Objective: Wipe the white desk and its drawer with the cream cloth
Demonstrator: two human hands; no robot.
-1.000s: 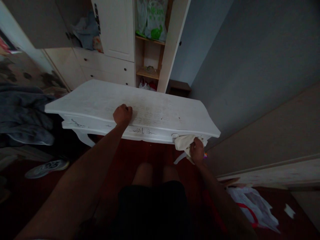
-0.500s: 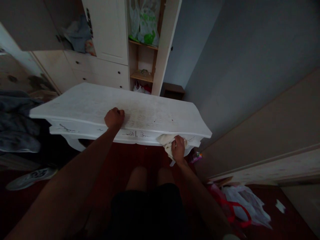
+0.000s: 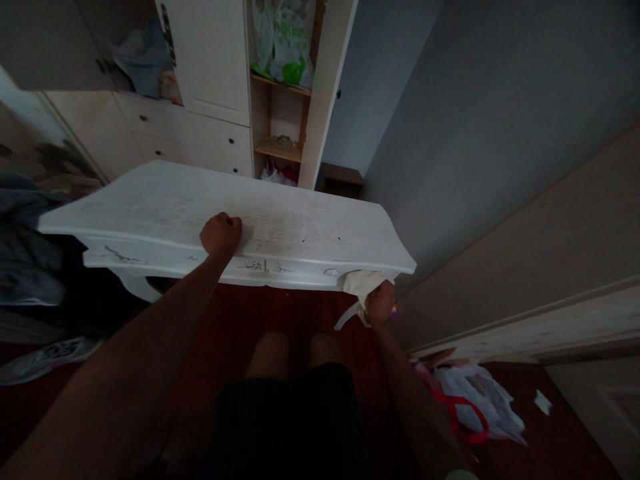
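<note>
A white table (image 3: 320, 223) with a curved edge and carved drawer fronts stands before me, its top marked by greyish smudges. My left hand (image 3: 221, 235) is closed in a fist on the tabletop near the front edge, with nothing visible in it. At the right end of the table front, my right hand (image 3: 381, 301) grips a cream cloth (image 3: 361, 283) pressed against the drawer face. A pale strip of the cloth hangs below. The fingers of that hand are partly hidden by the cloth and dim light.
Behind the table is a white wardrobe (image 3: 213, 73) with an open door and plastic bags (image 3: 290, 50) on a shelf. Grey clothes (image 3: 25, 253) are piled at left. A white plastic bag (image 3: 475, 397) with red handles lies on the floor at right, by the wall.
My right hand has moved right along the drawer front with the cloth, toward the table's right end. My left fist stays on the tabletop. The view has shifted slightly.
</note>
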